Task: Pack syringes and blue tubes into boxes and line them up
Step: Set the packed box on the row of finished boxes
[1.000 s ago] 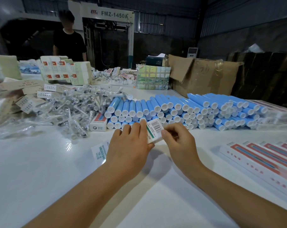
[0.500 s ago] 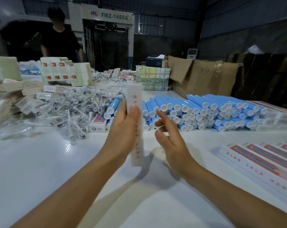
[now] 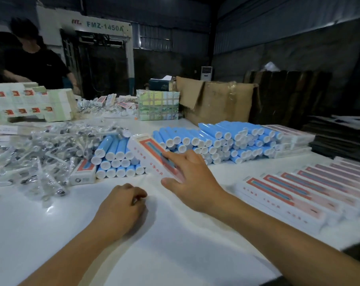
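Near the blue tubes [image 3: 206, 139], right hand [image 3: 192, 180] grips a box [image 3: 152, 155]; left hand [image 3: 123, 209] curled, holding nothing.

The long white cardboard box with the red-and-blue stripe [image 3: 152, 156] sits tilted in my right hand [image 3: 192, 180], its far end raised over the blue plastic tubes with white caps [image 3: 212, 139], which lie stacked in rows. Left of them sprawls a heap of clear-wrapped syringes [image 3: 43, 153]. At my right, matching closed boxes [image 3: 298, 190] lie flat, side by side in a row.
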{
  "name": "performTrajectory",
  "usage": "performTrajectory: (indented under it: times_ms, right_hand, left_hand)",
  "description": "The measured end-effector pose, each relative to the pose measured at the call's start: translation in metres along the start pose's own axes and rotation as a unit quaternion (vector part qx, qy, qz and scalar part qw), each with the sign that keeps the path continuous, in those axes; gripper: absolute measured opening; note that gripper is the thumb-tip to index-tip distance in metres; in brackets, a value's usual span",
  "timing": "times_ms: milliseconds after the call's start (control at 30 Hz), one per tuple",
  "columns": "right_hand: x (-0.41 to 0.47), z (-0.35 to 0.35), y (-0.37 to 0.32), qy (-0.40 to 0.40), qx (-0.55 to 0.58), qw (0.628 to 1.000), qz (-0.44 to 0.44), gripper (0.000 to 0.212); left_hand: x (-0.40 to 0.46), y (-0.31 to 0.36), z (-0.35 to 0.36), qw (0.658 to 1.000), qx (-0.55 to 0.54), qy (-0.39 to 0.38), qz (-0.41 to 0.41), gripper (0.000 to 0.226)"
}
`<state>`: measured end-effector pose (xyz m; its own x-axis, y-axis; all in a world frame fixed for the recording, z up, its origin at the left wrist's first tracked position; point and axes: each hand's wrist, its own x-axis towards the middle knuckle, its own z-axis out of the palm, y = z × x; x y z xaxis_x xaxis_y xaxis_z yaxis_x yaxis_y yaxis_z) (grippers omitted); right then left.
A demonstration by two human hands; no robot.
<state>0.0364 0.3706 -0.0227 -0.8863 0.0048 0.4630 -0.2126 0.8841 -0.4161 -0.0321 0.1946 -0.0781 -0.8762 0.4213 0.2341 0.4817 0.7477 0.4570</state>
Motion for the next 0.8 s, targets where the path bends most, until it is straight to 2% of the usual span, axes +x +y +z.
performTrajectory:
  times_ms: [100, 233, 367, 500, 667, 733, 800]
  right_hand:
    - [-0.023, -0.025, 0.015, -0.057, -0.123, 0.991, 0.011, 0.058]
    - [-0.083, -0.049, 0.059, -0.121, -0.275, 0.951, 0.066, 0.053]
    - [-0.122, -0.079, 0.107, -0.083, -0.364, 0.916, 0.146, 0.051]
    - [-0.131, -0.093, 0.136, -0.047, -0.369, 0.912, 0.174, 0.048]
    - [-0.124, -0.106, 0.146, -0.036, -0.375, 0.909, 0.177, 0.046]
    - [-0.112, -0.103, 0.132, 0.027, -0.346, 0.930, 0.121, 0.037]
    - [-0.094, -0.089, 0.108, 0.104, -0.232, 0.967, 0.035, 0.015]
  left_hand:
    - [0.002, -0.005, 0.001, 0.999, 0.003, -0.006, 0.040, 0.020]
    - [0.007, -0.013, 0.005, 0.998, -0.013, 0.003, 0.063, 0.042]
    - [0.012, -0.023, 0.013, 0.998, 0.005, 0.012, 0.066, 0.045]
    - [0.012, -0.023, 0.012, 0.998, 0.005, 0.012, 0.066, 0.045]
    - [0.001, -0.008, 0.004, 0.997, 0.004, 0.003, 0.076, 0.022]
    - [-0.001, -0.003, 0.003, 0.997, 0.018, -0.001, 0.070, 0.018]
    - [-0.004, 0.003, 0.001, 0.998, 0.021, -0.002, 0.056, 0.018]
